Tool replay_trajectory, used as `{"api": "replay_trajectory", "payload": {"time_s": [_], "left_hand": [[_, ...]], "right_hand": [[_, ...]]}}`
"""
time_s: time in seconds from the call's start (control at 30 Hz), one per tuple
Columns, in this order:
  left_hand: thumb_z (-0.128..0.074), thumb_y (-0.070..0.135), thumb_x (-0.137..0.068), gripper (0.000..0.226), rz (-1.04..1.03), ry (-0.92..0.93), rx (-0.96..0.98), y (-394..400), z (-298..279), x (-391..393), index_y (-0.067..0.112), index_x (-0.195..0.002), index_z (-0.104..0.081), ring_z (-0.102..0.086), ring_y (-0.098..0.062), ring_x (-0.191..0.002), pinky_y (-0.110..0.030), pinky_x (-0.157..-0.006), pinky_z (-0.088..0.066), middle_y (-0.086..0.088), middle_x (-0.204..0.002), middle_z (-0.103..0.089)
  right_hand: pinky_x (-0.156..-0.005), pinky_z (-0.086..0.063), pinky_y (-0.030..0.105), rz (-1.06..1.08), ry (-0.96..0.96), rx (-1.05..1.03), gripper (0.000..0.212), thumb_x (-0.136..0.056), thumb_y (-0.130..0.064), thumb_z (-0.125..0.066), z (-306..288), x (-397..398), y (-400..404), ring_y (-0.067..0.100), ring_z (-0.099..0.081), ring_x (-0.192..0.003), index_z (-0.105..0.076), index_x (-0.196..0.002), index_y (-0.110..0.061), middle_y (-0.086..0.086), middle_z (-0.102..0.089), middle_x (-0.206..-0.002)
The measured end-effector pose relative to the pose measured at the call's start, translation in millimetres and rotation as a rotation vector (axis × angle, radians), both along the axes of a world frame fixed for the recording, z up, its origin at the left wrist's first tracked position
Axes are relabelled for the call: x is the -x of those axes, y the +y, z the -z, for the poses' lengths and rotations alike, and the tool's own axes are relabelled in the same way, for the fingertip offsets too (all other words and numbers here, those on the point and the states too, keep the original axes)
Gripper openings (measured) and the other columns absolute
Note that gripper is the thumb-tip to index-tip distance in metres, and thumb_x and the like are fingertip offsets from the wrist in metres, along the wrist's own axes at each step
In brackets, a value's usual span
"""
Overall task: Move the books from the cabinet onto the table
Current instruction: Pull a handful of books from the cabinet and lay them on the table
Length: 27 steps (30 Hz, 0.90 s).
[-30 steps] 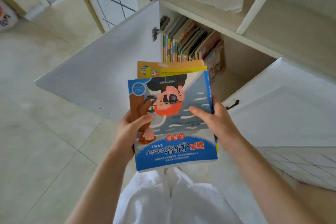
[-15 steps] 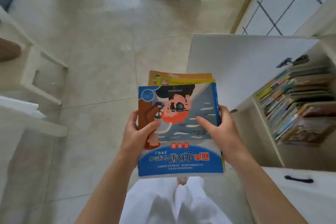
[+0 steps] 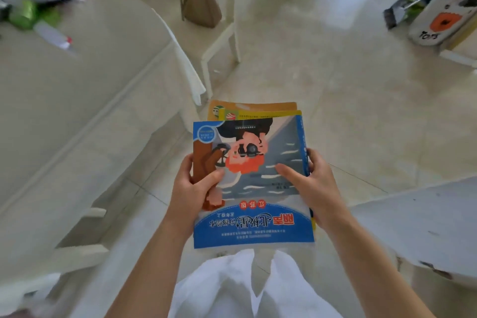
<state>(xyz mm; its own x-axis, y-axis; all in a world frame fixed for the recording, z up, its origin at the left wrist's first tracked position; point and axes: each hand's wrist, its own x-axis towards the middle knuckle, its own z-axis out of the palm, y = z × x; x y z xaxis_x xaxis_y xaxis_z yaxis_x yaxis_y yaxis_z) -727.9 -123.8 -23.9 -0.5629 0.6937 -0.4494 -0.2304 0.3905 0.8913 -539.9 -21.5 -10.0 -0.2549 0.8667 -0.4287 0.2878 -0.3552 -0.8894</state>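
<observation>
I hold a small stack of books (image 3: 258,162) flat in front of me at waist height. The top one has a blue cover with a cartoon figure; orange and yellow covers stick out beyond its far edge. My left hand (image 3: 196,188) grips the stack's left edge with the thumb on the cover. At the right edge my right hand (image 3: 309,183) grips it the same way. The round white table (image 3: 77,90) fills the left of the view, apart from the books. The cabinet's shelves are out of view; only a white open door (image 3: 418,224) shows at lower right.
On the table's far side lie a green bag (image 3: 25,14), a small bottle (image 3: 51,35) and white bags. A white chair (image 3: 219,41) with a brown bag (image 3: 200,0) stands beyond the table. A white toy bin (image 3: 438,20) is at the far right. Tiled floor lies ahead.
The view has swung left, away from the cabinet and its shelf of books, toward the table. Both hands keep the same grip on the stack.
</observation>
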Motion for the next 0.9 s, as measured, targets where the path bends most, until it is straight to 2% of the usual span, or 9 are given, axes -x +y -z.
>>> {"api": "replay_trajectory", "payload": {"time_s": [0.07,0.13,0.27,0.43,0.5,0.67,0.83,0.9], "left_hand": [[-0.068,0.029,-0.088,0.038,-0.069,0.025,0.008,-16.2,-0.9,43.4,0.033,-0.122,-0.049,-0.071,-0.021,-0.087,-0.028,-0.07,-0.058,0.004,-0.105,-0.069],[-0.068,0.031,-0.087,0.037,-0.149,0.041,0.023,-32.7,-2.0,78.5,0.035,-0.119,-0.049,-0.071,-0.019,-0.085,-0.024,-0.065,-0.056,0.006,-0.103,-0.069],[-0.066,0.038,-0.087,0.044,-0.298,0.095,0.083,-58.0,-4.3,137.1,0.033,-0.126,-0.047,-0.068,-0.016,-0.087,-0.018,-0.061,-0.051,0.007,-0.106,-0.067],[-0.066,0.04,-0.087,0.044,-0.493,0.084,0.125,-71.9,1.9,193.5,0.033,-0.126,-0.047,-0.065,-0.019,-0.094,-0.025,-0.07,-0.053,0.009,-0.108,-0.065],[-0.067,0.04,-0.086,0.044,-0.561,0.077,0.14,-71.0,4.5,213.7,0.032,-0.125,-0.047,-0.064,-0.017,-0.092,-0.026,-0.07,-0.052,0.008,-0.108,-0.066],[-0.069,0.037,-0.085,0.042,-0.708,0.034,0.116,-50.2,8.1,266.6,0.03,-0.122,-0.049,-0.068,-0.024,-0.095,-0.044,-0.087,-0.056,0.001,-0.106,-0.068],[-0.07,0.036,-0.084,0.043,-0.861,-0.007,0.062,-27.6,6.4,319.0,0.03,-0.12,-0.049,-0.07,-0.024,-0.091,-0.041,-0.083,-0.058,0.003,-0.105,-0.069],[-0.07,0.034,-0.084,0.043,-0.916,-0.016,0.041,-31.6,7.0,337.3,0.029,-0.121,-0.047,-0.071,-0.022,-0.084,-0.038,-0.077,-0.059,0.002,-0.099,-0.07]], "right_hand": [[-0.07,-0.062,0.043,-0.076,0.007,0.01,0.039,-0.079,-0.024,-0.077,0.9,52.3,-0.9,0.019,-0.073,-0.082,-0.052,-0.109,-0.028,-0.003,-0.07,-0.102],[-0.068,-0.062,0.04,-0.152,0.007,0.02,0.036,-0.079,-0.023,-0.077,1.8,98.5,-2.8,0.019,-0.073,-0.081,-0.052,-0.105,-0.029,-0.002,-0.07,-0.101],[-0.071,-0.062,0.045,-0.288,-0.019,0.025,0.04,-0.078,-0.026,-0.077,2.0,181.5,-5.7,0.018,-0.073,-0.081,-0.052,-0.108,-0.026,-0.004,-0.069,-0.1],[-0.069,-0.062,0.041,-0.468,-0.02,0.04,0.042,-0.078,-0.025,-0.077,4.2,270.1,3.0,0.016,-0.073,-0.078,-0.05,-0.111,-0.025,-0.006,-0.068,-0.099],[-0.064,-0.062,0.037,-0.534,-0.011,0.039,0.036,-0.079,-0.024,-0.077,5.9,301.2,11.7,0.014,-0.073,-0.074,-0.051,-0.104,-0.028,-0.007,-0.069,-0.097],[-0.054,-0.057,0.026,-0.688,-0.024,-0.014,0.03,-0.079,-0.025,-0.076,6.8,382.1,44.9,0.008,-0.071,-0.067,-0.05,-0.09,-0.034,-0.012,-0.068,-0.087],[-0.056,-0.056,0.027,-0.849,-0.05,-0.078,0.031,-0.079,-0.026,-0.077,0.7,467.4,78.2,0.012,-0.071,-0.073,-0.052,-0.097,-0.031,-0.008,-0.069,-0.092],[-0.061,-0.059,0.032,-0.927,-0.055,-0.097,0.033,-0.078,-0.028,-0.078,-0.3,498.9,79.5,0.013,-0.071,-0.077,-0.053,-0.101,-0.029,-0.007,-0.069,-0.094]]}}
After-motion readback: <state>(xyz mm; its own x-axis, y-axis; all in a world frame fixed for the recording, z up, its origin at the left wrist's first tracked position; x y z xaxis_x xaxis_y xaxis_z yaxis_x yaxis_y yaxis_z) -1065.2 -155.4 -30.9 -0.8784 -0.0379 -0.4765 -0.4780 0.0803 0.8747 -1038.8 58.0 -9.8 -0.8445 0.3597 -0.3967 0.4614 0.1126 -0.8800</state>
